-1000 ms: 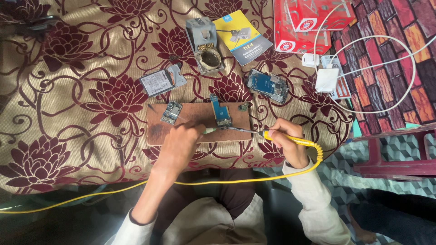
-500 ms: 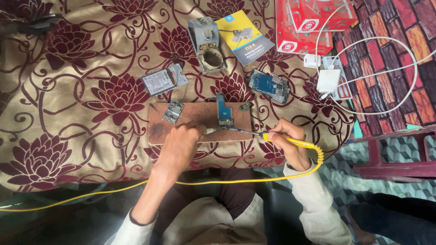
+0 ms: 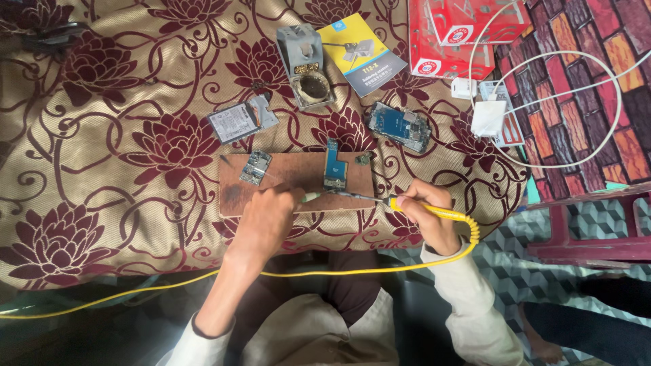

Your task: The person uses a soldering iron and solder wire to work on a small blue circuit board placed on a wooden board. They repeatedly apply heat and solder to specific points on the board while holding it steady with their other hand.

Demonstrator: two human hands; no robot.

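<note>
A brown wooden board (image 3: 291,177) lies on the floral cloth. On it sit a small blue circuit board (image 3: 334,165) and a smaller grey circuit piece (image 3: 255,167). My right hand (image 3: 427,220) grips a yellow-handled soldering iron (image 3: 380,199) whose metal tip points left, just below the blue board. My left hand (image 3: 264,224) rests on the board's near edge, pinching a thin pale tool (image 3: 310,197) that meets the iron's tip.
A grey soldering stand (image 3: 308,64), a yellow-blue booklet (image 3: 359,51), a phone part with battery (image 3: 241,120), a phone mainboard (image 3: 400,127), red boxes (image 3: 468,27), a white charger with cable (image 3: 489,118). A yellow cord (image 3: 325,272) runs across my lap.
The iron's tip and my left hand's tool have edged slightly right toward the blue board; both hands otherwise stay put.
</note>
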